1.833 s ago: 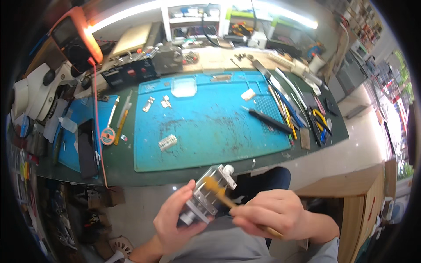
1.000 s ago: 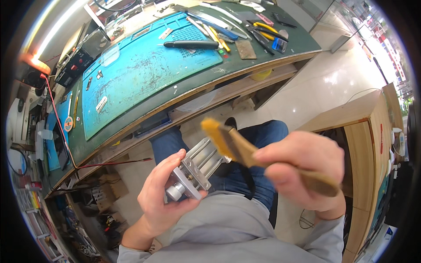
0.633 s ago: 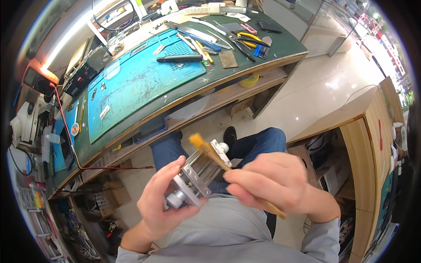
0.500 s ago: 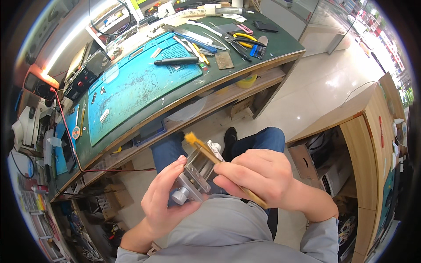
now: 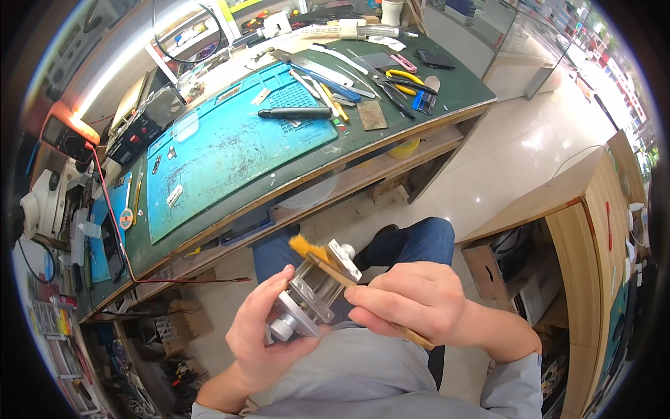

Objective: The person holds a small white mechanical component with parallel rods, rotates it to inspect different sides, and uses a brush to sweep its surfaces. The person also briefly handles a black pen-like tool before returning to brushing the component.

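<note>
My left hand (image 5: 255, 332) is closed around a small silver metal clamp fixture (image 5: 299, 315) with a round knob at its near end and guide rods between its jaws. It is held tilted above my lap. In my right hand (image 5: 412, 300) a wooden-handled brush (image 5: 335, 271) is pinched between thumb and fingers. The brush's orange-yellow bristles point up and left, beside the fixture's far jaw. The handle crosses in front of the rods and hides part of them. Whether the bristles touch the metal, I cannot tell.
The green workbench (image 5: 447, 101) ahead carries a blue work mat (image 5: 223, 167), a black pen-shaped tool (image 5: 294, 112), pliers (image 5: 412, 82) and tweezers. An orange multimeter (image 5: 66, 133) stands at the left, its red lead (image 5: 188, 281) hanging past the bench edge. A wooden cabinet (image 5: 579, 258) stands at the right.
The brush has turned so its bristles show broader and lie lower against the fixture. Both hands and the fixture sit slightly lower in view, and the bench has shifted a little rightward.
</note>
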`<act>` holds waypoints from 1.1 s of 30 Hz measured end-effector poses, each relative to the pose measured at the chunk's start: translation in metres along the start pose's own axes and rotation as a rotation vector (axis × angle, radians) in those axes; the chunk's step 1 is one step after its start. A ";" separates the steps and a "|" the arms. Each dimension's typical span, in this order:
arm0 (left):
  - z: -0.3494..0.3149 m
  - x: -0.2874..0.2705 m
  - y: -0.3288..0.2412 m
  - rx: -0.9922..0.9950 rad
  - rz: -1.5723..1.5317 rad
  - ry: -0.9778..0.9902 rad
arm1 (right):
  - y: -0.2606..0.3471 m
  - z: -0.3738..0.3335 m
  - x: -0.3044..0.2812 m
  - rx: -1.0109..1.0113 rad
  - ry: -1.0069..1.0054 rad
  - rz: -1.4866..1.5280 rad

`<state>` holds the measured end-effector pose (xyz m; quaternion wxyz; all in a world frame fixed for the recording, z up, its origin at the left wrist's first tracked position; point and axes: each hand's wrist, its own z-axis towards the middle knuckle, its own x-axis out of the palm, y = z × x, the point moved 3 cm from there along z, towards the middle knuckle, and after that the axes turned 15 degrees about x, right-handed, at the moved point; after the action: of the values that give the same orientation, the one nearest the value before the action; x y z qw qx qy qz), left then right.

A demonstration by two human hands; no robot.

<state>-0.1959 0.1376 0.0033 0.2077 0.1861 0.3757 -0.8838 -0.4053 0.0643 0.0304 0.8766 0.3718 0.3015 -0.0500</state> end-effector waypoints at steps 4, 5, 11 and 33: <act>-0.007 0.000 0.007 0.020 -0.012 0.081 | -0.002 0.011 -0.009 -0.028 -0.139 -0.073; -0.006 -0.001 0.006 -0.002 -0.003 0.060 | 0.001 0.008 -0.017 -0.022 -0.197 -0.059; -0.003 -0.002 0.010 0.116 0.074 0.051 | -0.005 0.000 -0.004 -0.051 -0.077 -0.081; -0.010 0.011 0.029 0.281 0.161 0.181 | -0.029 0.022 0.011 0.446 0.087 0.127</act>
<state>-0.1893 0.1243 -0.0252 0.2149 0.3217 0.2497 -0.8877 -0.3944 0.0304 0.0176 0.7603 0.5763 0.2964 -0.0444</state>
